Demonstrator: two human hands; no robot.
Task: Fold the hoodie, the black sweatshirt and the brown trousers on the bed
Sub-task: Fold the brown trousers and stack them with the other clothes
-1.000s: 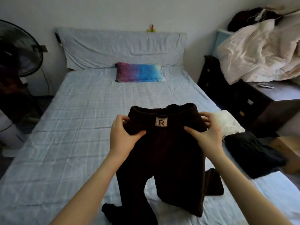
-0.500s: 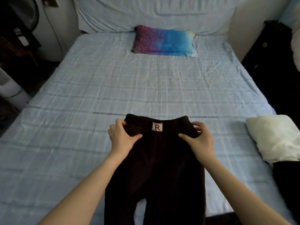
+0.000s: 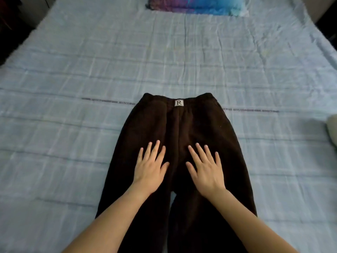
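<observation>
1. I see the brown trousers (image 3: pixel 182 143) spread flat on the bed (image 3: pixel 73 88), front side up, waistband at the far end, legs running toward me & off the bottom edge of the pic.
2. Waistband has a small pale label (image 3: pixel 178 103) w/ a letter "R", centred at the top.
3. Left hand (image 3: pixel 148 170): palm down, flat on the trousers' left leg just below the crotch area, fingers spread, gripping nothing.
4. Right hand (image 3: pixel 206 170): same pose on the right leg, palm down, fingers fanned out, nothing pinched or held.
5. Both hands sit side by side, near each other but apart, w/ the centre seam of the trousers between them.
6. Both forearms are bare & come in from the bottom corners of the pic.
7. A narrow gap of sheet shows between the 2 legs just below the hands, so the legs are slightly apart there.
8. Bed sheet is pale blue w/ a faint check pattern, creased in places; a dark stitched line runs across it level w/ the waistband on either side.
9. A pillow (image 3: pixel 197 5) in purple-to-blue colours lies at the far end of the bed, cut off by the top edge.
10. At the right edge, a bit of a whitish cloth (image 3: pixel 332 128) lies on the bed, well apart from the trousers; too little of it shows for me to say what it is.
</observation>
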